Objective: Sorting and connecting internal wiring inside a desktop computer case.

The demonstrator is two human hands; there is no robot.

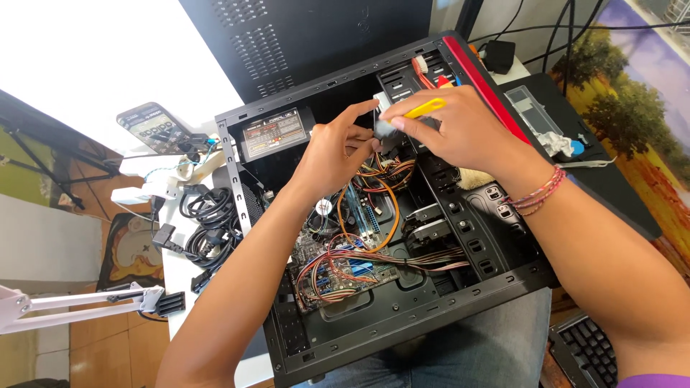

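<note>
left hand (338, 147) pinching a small grey part (386, 128) over the open case (402, 316) | right hand (449, 129) gripping a yellow-handled tool (425, 108) | rectangular grey-and-orange label (272, 132) lying on power supply, upper left

Power supply label (272, 133): rectangular, dark with pale and orange-tinted print blocks, on the unit in the case's upper left corner. Phone screen (153, 126): lit, dark with rows of round icons, lying left of the case.

Both bare forearms reach forward and converge. The left hand (334, 154) pinches with thumb and forefinger extended. The right hand (460, 129), fingers (413, 131) curled shut, meets it fingertip to fingertip.
</note>
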